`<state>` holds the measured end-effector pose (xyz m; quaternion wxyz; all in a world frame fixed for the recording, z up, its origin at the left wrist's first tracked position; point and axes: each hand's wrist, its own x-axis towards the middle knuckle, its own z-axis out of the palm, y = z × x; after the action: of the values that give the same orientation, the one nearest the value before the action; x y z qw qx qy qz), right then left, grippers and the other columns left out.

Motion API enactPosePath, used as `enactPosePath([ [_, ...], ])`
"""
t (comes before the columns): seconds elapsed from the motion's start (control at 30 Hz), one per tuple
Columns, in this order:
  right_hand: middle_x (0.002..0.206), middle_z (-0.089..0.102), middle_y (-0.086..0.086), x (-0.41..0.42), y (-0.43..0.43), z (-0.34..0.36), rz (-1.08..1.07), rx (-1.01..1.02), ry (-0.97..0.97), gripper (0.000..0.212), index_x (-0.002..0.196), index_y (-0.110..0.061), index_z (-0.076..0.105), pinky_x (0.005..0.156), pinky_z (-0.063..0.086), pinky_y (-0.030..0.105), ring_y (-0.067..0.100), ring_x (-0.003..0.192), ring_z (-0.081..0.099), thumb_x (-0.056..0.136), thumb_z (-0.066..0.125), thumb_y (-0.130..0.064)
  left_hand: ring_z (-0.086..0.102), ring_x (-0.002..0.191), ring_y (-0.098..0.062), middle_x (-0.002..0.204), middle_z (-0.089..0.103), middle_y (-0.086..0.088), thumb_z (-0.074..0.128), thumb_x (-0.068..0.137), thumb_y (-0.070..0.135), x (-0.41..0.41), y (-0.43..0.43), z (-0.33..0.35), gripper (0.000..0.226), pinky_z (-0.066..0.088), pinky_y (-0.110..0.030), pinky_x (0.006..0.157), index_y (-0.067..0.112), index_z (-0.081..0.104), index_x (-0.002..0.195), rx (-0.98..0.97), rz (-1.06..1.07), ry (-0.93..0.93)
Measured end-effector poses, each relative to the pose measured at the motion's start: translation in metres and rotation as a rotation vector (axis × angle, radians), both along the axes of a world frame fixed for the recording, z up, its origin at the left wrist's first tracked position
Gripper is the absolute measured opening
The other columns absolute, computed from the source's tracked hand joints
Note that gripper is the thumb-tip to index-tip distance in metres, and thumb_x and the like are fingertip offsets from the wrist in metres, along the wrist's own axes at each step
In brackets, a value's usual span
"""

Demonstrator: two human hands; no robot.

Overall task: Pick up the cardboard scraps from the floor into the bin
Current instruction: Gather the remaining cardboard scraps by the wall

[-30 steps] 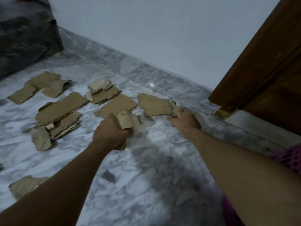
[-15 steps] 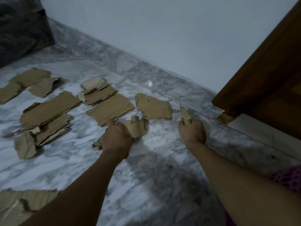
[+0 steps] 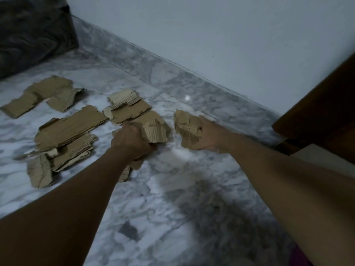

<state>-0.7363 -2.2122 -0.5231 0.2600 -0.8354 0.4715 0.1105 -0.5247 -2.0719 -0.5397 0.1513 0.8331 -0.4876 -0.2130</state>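
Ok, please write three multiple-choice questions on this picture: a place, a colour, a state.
1. Where do most loose scraps lie? A left of the left hand; B right of the right hand; C between the hands.
2. What colour is the floor? A red; B grey and white; C green.
3. What does the right hand do? A lies flat, open; B grips cardboard; C points upward.
Answers: 1 A, they spread out to its left; 2 B, marbled stone; 3 B, it clasps a torn piece.
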Motion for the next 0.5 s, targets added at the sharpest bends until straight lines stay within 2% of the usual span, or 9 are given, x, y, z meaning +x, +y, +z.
enactPosePath([
  [0.03,0.152,0.041,0.003,0.003,-0.001,-0.004,0.007,-0.036,0.034,0.113,0.151,-0.014,0.028,0.106,0.041,0.033,0.023,0.134,0.044,0.063,0.085,-0.055,0.065,0.088,-0.027,0.105,0.062,-0.009,0.064,0.038,0.071,0.003,0.000,-0.003,0.083,0.058,-0.039,0.074,0.026,0.061,0.107,-0.011,0.002,0.010],
  [0.1,0.136,0.056,0.002,0.004,0.000,-0.004,0.027,-0.136,0.071,0.099,0.142,-0.018,0.044,0.095,0.048,0.033,0.023,0.119,0.055,0.060,0.083,-0.058,0.065,0.083,-0.028,0.098,0.065,-0.012,0.068,0.045,0.063,0.004,-0.004,0.000,0.070,0.057,-0.037,0.071,0.021,0.063,0.101,-0.006,0.002,-0.020],
  [0.17,0.124,0.062,0.002,0.006,0.002,0.001,0.024,-0.190,0.084,0.087,0.134,-0.019,0.051,0.085,0.049,0.029,0.023,0.109,0.059,0.063,0.082,-0.057,0.064,0.091,-0.031,0.101,0.064,-0.014,0.079,0.062,0.042,0.003,-0.007,0.005,0.054,0.050,-0.033,0.068,0.012,0.061,0.103,0.014,0.018,-0.095],
  [0.23,0.119,0.063,0.003,0.004,0.005,0.006,0.016,-0.208,0.077,0.076,0.129,-0.018,0.056,0.078,0.045,0.026,0.023,0.106,0.060,0.068,0.080,-0.056,0.061,0.099,-0.033,0.105,0.064,-0.015,0.078,0.070,0.032,0.003,-0.009,0.004,0.051,0.044,-0.033,0.069,0.008,0.055,0.109,0.009,0.048,-0.113],
  [0.3,0.122,0.064,0.003,0.002,0.012,0.006,0.013,-0.248,0.070,0.072,0.127,-0.019,0.058,0.081,0.043,0.027,0.024,0.109,0.060,0.072,0.074,-0.063,0.060,0.101,-0.033,0.106,0.063,-0.014,0.077,0.071,0.032,0.001,-0.007,0.000,0.057,0.044,-0.034,0.069,0.009,0.047,0.113,0.004,0.074,-0.069],
  [0.4,0.116,0.068,0.005,-0.001,0.027,-0.006,-0.036,-0.368,0.104,0.078,0.117,-0.020,0.060,0.096,0.043,0.038,0.027,0.107,0.063,0.072,0.054,-0.083,0.061,0.098,-0.032,0.103,0.063,-0.011,0.078,0.065,0.035,-0.003,-0.003,0.000,0.062,0.048,-0.034,0.071,0.011,0.047,0.114,0.002,0.096,-0.001],
  [0.43,0.116,0.068,0.006,-0.002,0.031,-0.009,-0.080,-0.377,0.101,0.081,0.117,-0.021,0.058,0.098,0.043,0.041,0.027,0.107,0.063,0.071,0.051,-0.086,0.062,0.094,-0.030,0.100,0.064,-0.009,0.078,0.063,0.035,-0.003,-0.002,0.002,0.058,0.051,-0.034,0.071,0.012,0.052,0.110,-0.024,0.119,0.050],
  [0.5,0.121,0.064,0.007,-0.003,0.040,-0.010,-0.186,-0.274,0.029,0.085,0.126,-0.021,0.051,0.096,0.047,0.043,0.030,0.110,0.061,0.069,0.055,-0.084,0.062,0.082,-0.025,0.088,0.065,-0.006,0.076,0.068,0.031,-0.003,0.003,0.012,0.038,0.051,-0.032,0.065,0.011,0.060,0.097,-0.108,0.163,0.134],
])
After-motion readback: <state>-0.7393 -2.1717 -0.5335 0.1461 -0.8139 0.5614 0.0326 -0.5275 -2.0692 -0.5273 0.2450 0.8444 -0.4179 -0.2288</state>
